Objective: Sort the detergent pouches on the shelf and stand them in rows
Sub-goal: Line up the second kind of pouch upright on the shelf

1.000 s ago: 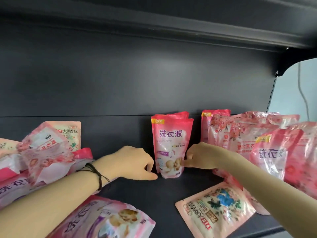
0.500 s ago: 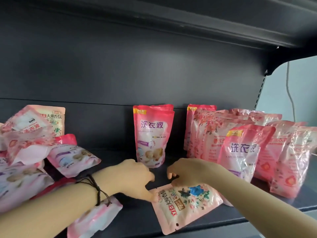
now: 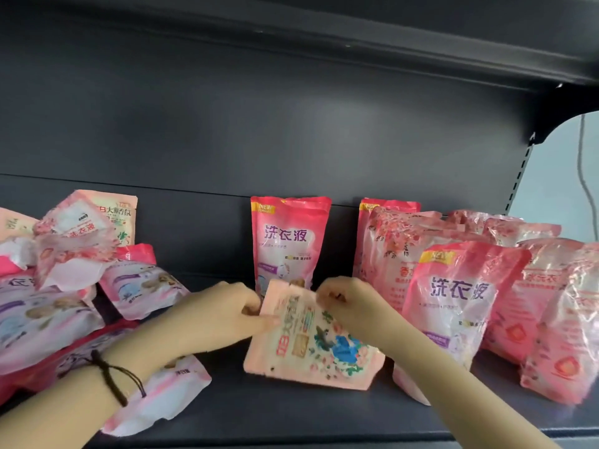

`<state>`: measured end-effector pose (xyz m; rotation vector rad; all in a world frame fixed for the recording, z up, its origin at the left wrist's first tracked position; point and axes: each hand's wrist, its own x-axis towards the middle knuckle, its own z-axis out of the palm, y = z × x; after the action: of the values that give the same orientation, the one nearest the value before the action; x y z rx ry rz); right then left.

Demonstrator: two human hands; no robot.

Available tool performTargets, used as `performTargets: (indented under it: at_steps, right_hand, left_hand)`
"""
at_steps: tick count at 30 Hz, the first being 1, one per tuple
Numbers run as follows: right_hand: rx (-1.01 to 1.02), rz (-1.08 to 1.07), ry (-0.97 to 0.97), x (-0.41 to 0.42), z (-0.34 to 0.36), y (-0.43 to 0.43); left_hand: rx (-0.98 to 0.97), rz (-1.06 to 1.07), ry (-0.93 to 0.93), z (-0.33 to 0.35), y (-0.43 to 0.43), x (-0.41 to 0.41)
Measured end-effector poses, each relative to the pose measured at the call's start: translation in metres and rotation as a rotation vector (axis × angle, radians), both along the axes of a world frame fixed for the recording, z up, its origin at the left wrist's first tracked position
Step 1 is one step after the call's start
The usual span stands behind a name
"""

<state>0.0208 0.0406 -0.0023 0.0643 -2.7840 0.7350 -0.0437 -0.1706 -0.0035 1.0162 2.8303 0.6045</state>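
Observation:
A pale pink pouch with blue flowers (image 3: 319, 343) is tilted up off the dark shelf (image 3: 291, 413). My left hand (image 3: 223, 314) pinches its upper left corner and my right hand (image 3: 348, 301) grips its top edge. Directly behind it a pink pouch (image 3: 288, 241) stands upright near the back wall. Several pink pouches (image 3: 460, 286) stand in rows on the right. A loose heap of pouches (image 3: 64, 286) lies at the left.
The shelf's back panel (image 3: 259, 140) is dark, and an upper shelf (image 3: 356, 34) hangs overhead. A flat pouch (image 3: 162, 393) lies under my left forearm near the front edge. The shelf's right upright (image 3: 518, 179) ends the shelf.
Both hands left the standing pink pouch, came down to the flat flowered pouch and have taken hold of it, lifting its top end off the shelf.

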Motion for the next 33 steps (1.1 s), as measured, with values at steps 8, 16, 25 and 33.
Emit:
performTargets:
  at_steps: [8,16,25,33]
  right_hand:
    - [-0.894,-0.102,0.149,-0.001,-0.004,-0.008]
    - [-0.997,-0.211,0.225,-0.031,-0.035,-0.022]
    - [-0.696,-0.219,0.186,-0.028,-0.060,-0.012]
    - [-0.494,-0.266,0.181,-0.033,-0.059,-0.006]
  left_hand:
    - [0.595,0.044,-0.003,0.042,0.013,-0.019]
    - [0.861,0.126,-0.096,0.030,0.030,-0.046]
    - [0.513,0.046,-0.297,-0.010,0.021,-0.055]
    - [0.397,0.024,-0.232,-0.007,0.021,-0.057]
